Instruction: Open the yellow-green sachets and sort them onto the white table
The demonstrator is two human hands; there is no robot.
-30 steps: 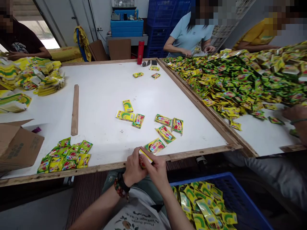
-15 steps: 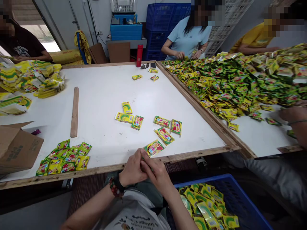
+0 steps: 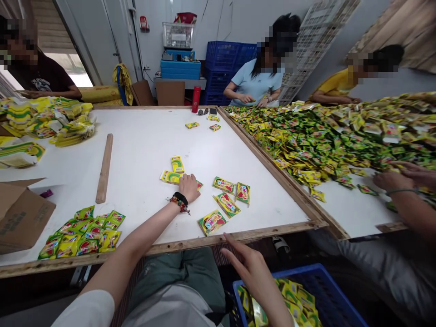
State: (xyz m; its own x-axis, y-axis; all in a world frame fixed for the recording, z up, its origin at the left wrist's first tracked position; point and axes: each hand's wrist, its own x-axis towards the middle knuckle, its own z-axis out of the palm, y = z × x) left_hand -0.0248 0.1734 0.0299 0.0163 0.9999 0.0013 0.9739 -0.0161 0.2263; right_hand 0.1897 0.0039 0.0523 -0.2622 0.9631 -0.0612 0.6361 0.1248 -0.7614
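Foil sachets (image 3: 169,177) under flat, open left hand (image 3: 188,188); right hand (image 3: 254,268) open, empty, near blue crate (image 3: 327,290).

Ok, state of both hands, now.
Left hand: open, palm down on a yellow sachet, nothing held.
Right hand: open, fingers spread, empty.

You see glossy plastic-film sachets (image 3: 213,222); your tabletop (image 3: 143,159) looks smooth and matt (its wooden frame (image 3: 238,239) is rough). Your crate (image 3: 327,282) is plastic.

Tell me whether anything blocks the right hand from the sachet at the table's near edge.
Only the table's wooden rim does: the right hand is on the near side of it, and the sachet lies just beyond it on the white tabletop.
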